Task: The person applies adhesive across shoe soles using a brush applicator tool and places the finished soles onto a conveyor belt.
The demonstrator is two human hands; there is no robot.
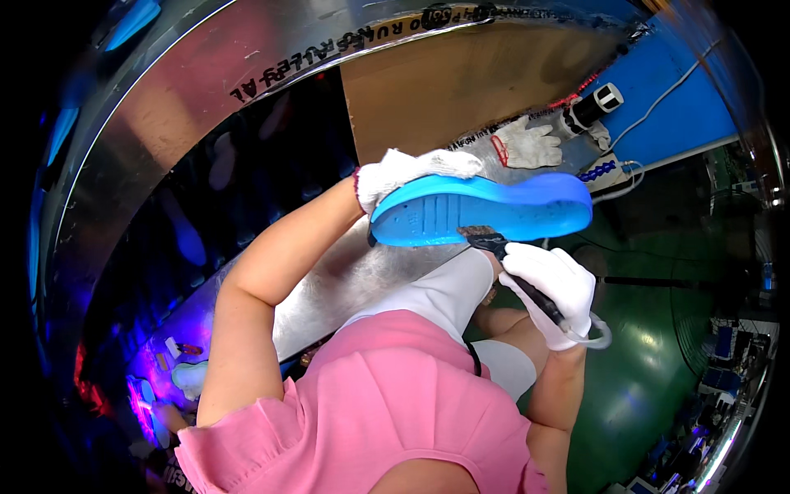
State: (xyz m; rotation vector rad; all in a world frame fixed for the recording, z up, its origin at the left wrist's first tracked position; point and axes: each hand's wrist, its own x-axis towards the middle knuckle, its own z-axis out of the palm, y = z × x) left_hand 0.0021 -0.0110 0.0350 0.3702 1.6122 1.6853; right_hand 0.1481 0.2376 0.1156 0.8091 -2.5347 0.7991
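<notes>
My left hand (pixel 411 171), in a white knit glove, grips a bright blue shoe sole (pixel 494 210) along its far upper edge. The sole is tilted so that its ribbed inner side faces me. My right hand (pixel 550 284), in a white glove, is closed around the dark handle of a flat brush (pixel 485 239). The brush's brown bristle end meets the sole's near edge around the middle of its length. A pale loop (pixel 594 333) hangs at the right wrist. The left fingertips are partly hidden behind the sole.
Beyond the sole, a spare white glove (pixel 531 144) with a red cuff and a black-and-white cylinder (pixel 598 104) lie on the metal bench (pixel 329 284). A brown board (pixel 436 90) stands behind. More soles (pixel 185 235) show in the dark opening at left. A power strip (pixel 601 171) trails cables.
</notes>
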